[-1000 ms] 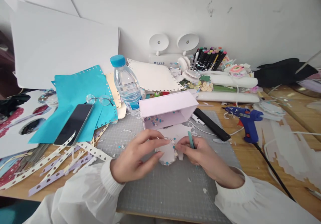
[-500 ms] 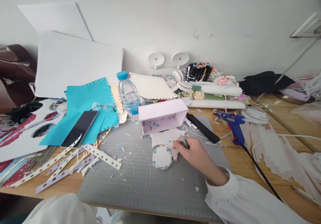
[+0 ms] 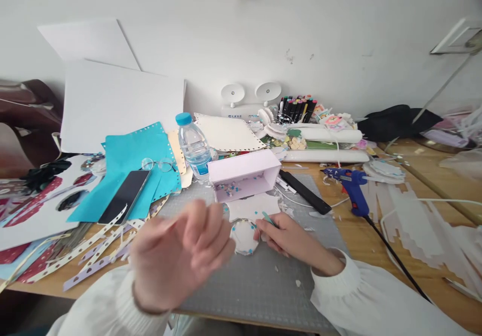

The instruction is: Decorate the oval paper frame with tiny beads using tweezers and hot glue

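My right hand [image 3: 280, 233] is closed on a slim teal tool [image 3: 269, 219], whose exact kind I cannot make out. Its fingertips are at the right edge of a round white disc [image 3: 244, 236] with small blue pieces around its rim. Behind the disc lies a white paper-like piece [image 3: 252, 206]. Nearer the camera, my left hand [image 3: 184, 253] is raised over the cutting mat, smeared by motion, its fingers curled. Whether it holds anything does not show. A pale pink open box [image 3: 246, 168] lies on its side with small blue and pink bits inside.
The grey cutting mat [image 3: 263, 286] carries scraps. Left are a phone [image 3: 124, 198], glasses [image 3: 158, 165], blue sheets and punched strips [image 3: 94, 245]. A water bottle [image 3: 194, 147] stands beside the box. Right are a black bar [image 3: 305, 192] and a corded blue glue gun [image 3: 352, 188].
My left hand has come into view from the lower left and is up over the mat. My right hand has shifted slightly, and the teal tool now tilts more to the left.
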Demonstrator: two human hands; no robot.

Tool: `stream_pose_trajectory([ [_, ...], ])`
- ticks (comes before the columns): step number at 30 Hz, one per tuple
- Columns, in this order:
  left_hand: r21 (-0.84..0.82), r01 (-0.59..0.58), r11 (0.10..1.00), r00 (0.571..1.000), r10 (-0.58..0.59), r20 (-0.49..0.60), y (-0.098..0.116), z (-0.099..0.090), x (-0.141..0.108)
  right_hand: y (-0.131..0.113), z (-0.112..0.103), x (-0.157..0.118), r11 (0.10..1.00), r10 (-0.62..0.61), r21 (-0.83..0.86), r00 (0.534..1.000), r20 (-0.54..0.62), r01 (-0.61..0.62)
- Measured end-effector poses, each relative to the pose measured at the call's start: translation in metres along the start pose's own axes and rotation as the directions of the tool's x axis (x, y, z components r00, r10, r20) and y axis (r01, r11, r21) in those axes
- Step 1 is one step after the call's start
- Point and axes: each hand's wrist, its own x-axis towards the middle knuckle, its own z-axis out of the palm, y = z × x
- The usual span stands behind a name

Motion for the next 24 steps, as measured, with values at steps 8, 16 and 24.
stream_pose_trajectory([
  [8, -0.579, 0.201, 0.790, 0.965, -0.263, -0.024, -0.014, 0.009, 0.043, -0.002, 0.000, -0.004, 0.998, 0.001, 0.067, 0.998, 0.055, -0.005],
  [16, -0.662, 0.234, 0.712, 0.963, -0.265, 0.055, -0.018, 0.001, 0.045, -0.009, -0.019, -0.002, 0.820, -0.023, 0.549, 0.968, -0.251, 0.162],
  [24, -0.810, 0.283, 0.513, 0.948, -0.278, 0.155, -0.030, -0.009, 0.046, -0.002, -0.026, 0.007, 0.819, -0.036, 0.503, 0.900, -0.435, 0.276],
])
